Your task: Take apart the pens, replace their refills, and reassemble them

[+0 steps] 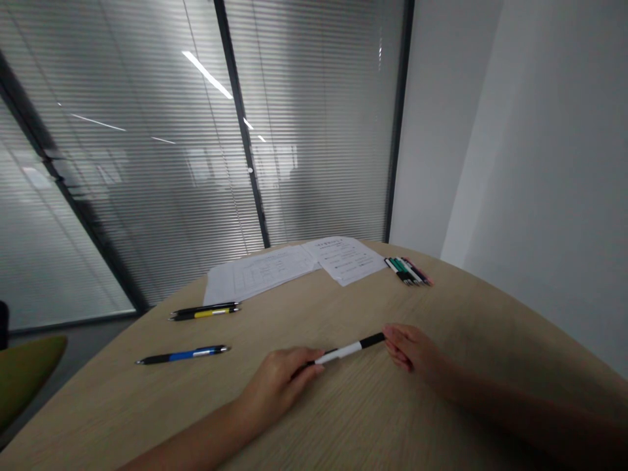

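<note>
A white pen with black ends (pixel 346 350) lies just above the wooden table (pixel 343 418), held between both hands. My left hand (pixel 282 379) pinches its near, left end with curled fingers. My right hand (pixel 409 347) grips the black right end with closed fingers. Both forearms rest on the tabletop.
A blue pen (pixel 182 355) and a yellow-and-black pen pair (pixel 205 311) lie to the left. White printed sheets (pixel 294 265) sit at the table's far edge, with several pens (pixel 408 270) beside them on the right. A green chair (pixel 24 373) stands at far left.
</note>
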Available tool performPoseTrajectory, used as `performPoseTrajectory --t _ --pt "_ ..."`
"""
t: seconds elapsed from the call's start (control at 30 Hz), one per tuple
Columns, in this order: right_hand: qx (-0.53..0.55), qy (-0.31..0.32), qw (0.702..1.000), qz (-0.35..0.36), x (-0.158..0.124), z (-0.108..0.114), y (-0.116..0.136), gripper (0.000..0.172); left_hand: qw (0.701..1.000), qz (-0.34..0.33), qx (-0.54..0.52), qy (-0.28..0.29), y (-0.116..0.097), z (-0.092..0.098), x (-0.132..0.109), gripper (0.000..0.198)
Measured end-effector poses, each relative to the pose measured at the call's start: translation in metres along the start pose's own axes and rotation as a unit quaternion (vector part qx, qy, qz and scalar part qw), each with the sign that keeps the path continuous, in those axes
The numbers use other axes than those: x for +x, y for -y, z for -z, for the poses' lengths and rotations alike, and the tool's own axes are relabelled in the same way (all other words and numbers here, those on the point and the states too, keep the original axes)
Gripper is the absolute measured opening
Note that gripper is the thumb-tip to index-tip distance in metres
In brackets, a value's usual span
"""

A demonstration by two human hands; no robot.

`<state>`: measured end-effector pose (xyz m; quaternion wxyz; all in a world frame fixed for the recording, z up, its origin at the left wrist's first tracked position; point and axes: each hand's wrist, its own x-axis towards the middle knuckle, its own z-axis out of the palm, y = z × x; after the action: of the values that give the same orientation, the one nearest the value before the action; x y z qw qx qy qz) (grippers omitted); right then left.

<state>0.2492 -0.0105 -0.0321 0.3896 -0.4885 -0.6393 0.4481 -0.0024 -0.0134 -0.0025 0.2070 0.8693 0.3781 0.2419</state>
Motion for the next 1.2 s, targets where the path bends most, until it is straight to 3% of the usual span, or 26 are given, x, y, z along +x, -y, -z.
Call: performPoseTrajectory --t 0.17,0.27,0.4,0.8,1.2 --pt "-0.026 -0.002 0.999 0.019 -0.003 -0.002 -0.001 0.045 0.990 0.104 -0.098 0.018 -0.003 0.001 0.007 0.043" --pt "-0.069 0.001 0.997 0.043 -0.006 -0.002 -0.002 0.041 0.961 0.186 -0.202 0.027 0.001 -0.001 0.009 0.045" --pt "-0.104 -0.007 0.991 0.088 -0.009 -0.002 0.002 0.036 0.925 0.238 -0.295 0.027 0.002 -0.002 0.011 0.045" --pt "0.047 0.021 0.998 0.030 0.003 -0.003 -0.006 0.029 0.937 0.233 -0.259 0.016 -0.006 -0.004 0.011 0.042" --pt "-0.021 -0.004 1.000 -0.005 0.001 -0.001 -0.004 0.047 0.943 0.221 -0.247 -0.045 -0.012 -0.002 0.009 0.038"
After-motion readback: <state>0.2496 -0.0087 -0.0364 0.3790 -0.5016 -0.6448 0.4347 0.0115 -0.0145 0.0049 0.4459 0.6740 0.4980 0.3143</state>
